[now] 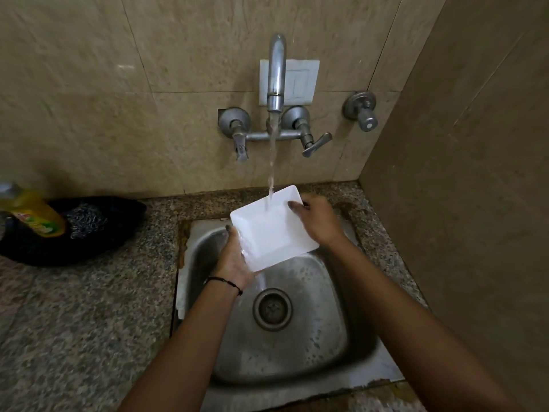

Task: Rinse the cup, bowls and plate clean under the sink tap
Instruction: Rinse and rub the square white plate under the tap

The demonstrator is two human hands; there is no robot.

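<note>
We hold the white square plate point(271, 230) tilted under the tap point(277, 69) stream, above the sink point(312, 337). Our left grip point(234, 263) and right grip point(316, 218) curl round 2 opposite edges. Wet, stiff, likely slippery and breakable: we judge edge holds safest.

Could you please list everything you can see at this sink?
plate: one, white, under the water over the sink
tap: one, grey, on the wall, running
tap handles: two, grey, flanking the tap
valve: one, grey, right of tap
switch plate: one, white, behind the tap
sink: one, steel, in the counter
counter: one, speckled, around the sink
bottle: one, yellow, counter's left
cloth: one, black, by the bottle
left hand: one, grips plate's near edge
right hand: one, grips its far corner
</note>
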